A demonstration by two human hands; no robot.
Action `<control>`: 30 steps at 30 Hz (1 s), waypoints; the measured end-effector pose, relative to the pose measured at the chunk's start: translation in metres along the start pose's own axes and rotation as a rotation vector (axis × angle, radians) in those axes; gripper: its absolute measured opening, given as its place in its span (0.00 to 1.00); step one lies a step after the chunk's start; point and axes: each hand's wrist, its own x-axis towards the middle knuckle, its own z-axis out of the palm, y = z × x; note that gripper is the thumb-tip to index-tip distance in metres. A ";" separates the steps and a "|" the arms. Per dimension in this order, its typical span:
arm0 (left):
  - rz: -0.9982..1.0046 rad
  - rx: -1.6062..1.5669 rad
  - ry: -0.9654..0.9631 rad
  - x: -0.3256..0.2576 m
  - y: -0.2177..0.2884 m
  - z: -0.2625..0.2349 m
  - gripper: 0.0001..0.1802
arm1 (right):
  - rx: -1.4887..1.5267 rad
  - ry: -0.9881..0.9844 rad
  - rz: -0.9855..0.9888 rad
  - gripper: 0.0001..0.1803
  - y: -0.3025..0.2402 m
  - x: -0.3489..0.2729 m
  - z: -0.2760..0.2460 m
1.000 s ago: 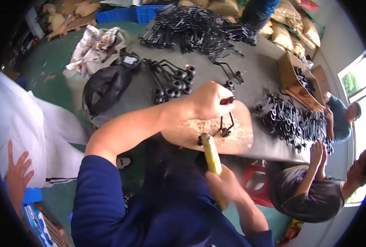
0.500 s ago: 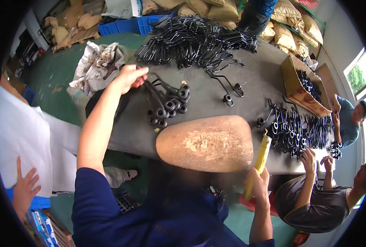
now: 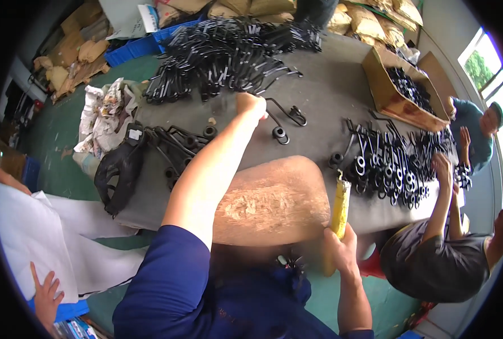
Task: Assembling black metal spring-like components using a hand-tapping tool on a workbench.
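My left hand [image 3: 251, 106] reaches far across the grey table, its fingers closed at the ends of two bent black metal rods. The nearer bent black rod [image 3: 281, 134] carries a round rubber bushing at its far end; the other rod [image 3: 296, 116] lies beside it. My fingertips are partly hidden. In my right hand [image 3: 343, 247] is a yellow stick-like tool [image 3: 340, 209], held upright with a worn upper end. Between my arms lies a wooden block [image 3: 274, 198] with a rough, chipped middle, partly covered by my left forearm.
A large heap of black rods [image 3: 217, 56] covers the table's far side. More bushed rods [image 3: 169, 141] lie left; others [image 3: 384, 164] lie right, by a carton of black parts [image 3: 404, 96]. Co-workers sit at right; a person in white stands left.
My left hand has moved right, from beside the left group of bushed rods to the two separate rods. My right hand still holds the yellow tool. The view has shifted somewhat.
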 end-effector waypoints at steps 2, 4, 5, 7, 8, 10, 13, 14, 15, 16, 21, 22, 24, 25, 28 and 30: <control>-0.026 -0.264 -0.071 -0.005 -0.002 0.002 0.12 | 0.029 0.027 -0.001 0.11 0.003 -0.002 0.003; -0.048 -0.439 -0.177 -0.025 0.010 -0.002 0.17 | 0.045 0.057 -0.056 0.11 0.011 -0.001 0.004; 0.070 -0.469 -0.209 -0.057 0.021 -0.007 0.24 | 0.058 0.071 -0.044 0.11 0.016 0.000 0.003; 0.177 -0.362 -0.537 -0.093 0.031 -0.037 0.24 | 0.002 0.065 -0.070 0.10 0.020 0.002 0.001; 0.232 -0.359 -0.608 -0.114 0.036 -0.050 0.22 | -0.004 0.063 -0.065 0.11 0.022 0.002 0.000; 0.381 -0.322 -0.703 -0.140 0.036 -0.068 0.17 | -0.017 0.053 -0.077 0.12 0.020 0.000 -0.001; 0.483 -0.289 -0.743 -0.172 0.035 -0.089 0.13 | -0.032 0.056 -0.099 0.13 0.022 -0.001 -0.002; 0.481 -0.237 -0.773 -0.180 0.035 -0.098 0.13 | -0.044 0.060 -0.105 0.13 0.022 -0.002 -0.001; 0.478 -0.186 -0.804 -0.190 0.037 -0.105 0.13 | -0.056 0.065 -0.110 0.13 0.022 -0.003 -0.001; 0.339 -0.231 -0.800 -0.202 0.040 -0.110 0.13 | -0.061 0.045 -0.122 0.17 0.029 0.000 -0.004; 0.209 -0.159 -0.802 -0.204 0.030 -0.126 0.11 | -0.908 0.201 -0.333 0.27 -0.018 -0.001 -0.013; 0.271 -0.143 -0.838 -0.203 0.026 -0.130 0.10 | -0.947 0.228 -0.364 0.27 -0.021 0.006 -0.012; 0.390 -0.087 -0.891 -0.198 0.021 -0.137 0.11 | -1.052 0.287 -0.532 0.26 -0.027 0.023 -0.017; 0.387 -0.096 -0.890 -0.198 0.020 -0.138 0.11 | -1.113 0.315 -0.666 0.26 -0.030 0.032 -0.021; 0.414 -0.015 -0.935 -0.200 0.017 -0.143 0.11 | -1.046 0.161 -1.003 0.26 -0.071 0.071 -0.003; 0.430 0.024 -0.917 -0.203 0.017 -0.140 0.08 | -1.021 0.063 -1.105 0.26 -0.090 0.108 0.022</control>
